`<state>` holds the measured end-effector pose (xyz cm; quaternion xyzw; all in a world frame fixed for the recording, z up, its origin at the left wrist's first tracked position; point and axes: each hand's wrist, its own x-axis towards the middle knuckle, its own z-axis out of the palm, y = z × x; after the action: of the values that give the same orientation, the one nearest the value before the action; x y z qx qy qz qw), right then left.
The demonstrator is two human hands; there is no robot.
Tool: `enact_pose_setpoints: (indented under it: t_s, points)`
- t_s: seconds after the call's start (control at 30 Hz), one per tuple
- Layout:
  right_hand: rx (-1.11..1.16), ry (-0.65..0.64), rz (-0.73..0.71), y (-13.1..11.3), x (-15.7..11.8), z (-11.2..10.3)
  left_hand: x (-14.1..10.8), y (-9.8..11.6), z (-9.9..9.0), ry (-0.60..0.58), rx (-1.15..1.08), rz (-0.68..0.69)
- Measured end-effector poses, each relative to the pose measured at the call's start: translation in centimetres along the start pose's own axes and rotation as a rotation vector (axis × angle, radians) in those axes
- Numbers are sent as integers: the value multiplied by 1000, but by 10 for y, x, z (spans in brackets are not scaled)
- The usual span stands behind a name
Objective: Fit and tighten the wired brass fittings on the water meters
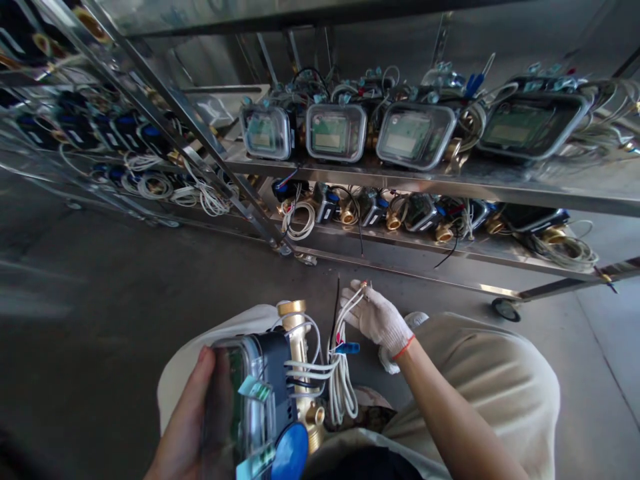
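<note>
My bare left hand (193, 413) grips the side of a water meter (273, 380) with a dark housing, a clear cover and a blue round cap. The meter is tilted above my lap, its brass pipe body (299, 347) on the right. A looped bundle of white cables (341, 387) hangs from it, with a blue tag (347, 348) and a black wire (337, 303) beside it. My right hand (379, 313), in a white knitted glove with a red cuff edge, holds the cable ends near the fingertips. The exact finger contact is too small to make out.
A metal rack (320, 175) on wheels stands in front, with several meters (335, 132) on its upper shelf and more with brass fittings and coiled cables (300, 220) below. Another loaded rack (107, 183) stands at left. A caster (506, 309) rests on the grey floor.
</note>
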<state>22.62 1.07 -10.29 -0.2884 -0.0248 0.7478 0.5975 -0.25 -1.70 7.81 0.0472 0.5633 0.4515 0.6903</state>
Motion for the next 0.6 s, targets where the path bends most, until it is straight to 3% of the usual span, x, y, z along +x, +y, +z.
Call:
enact_pose_setpoints:
  t_s: [0.23,0.4,0.5,0.6]
  points:
    - [-162,96,-185,-28,-10,-9,24,1,-22,113,70,94]
    - [-144,150,-237,-49,-21,-10,11,5,-17,16,97,85]
    - [-435,184,-284,-64,-28,-14,4,8,-16,-13,130,91]
    - [-957,158,-329,-83,-33,-4,12,9,-26,-33,172,12]
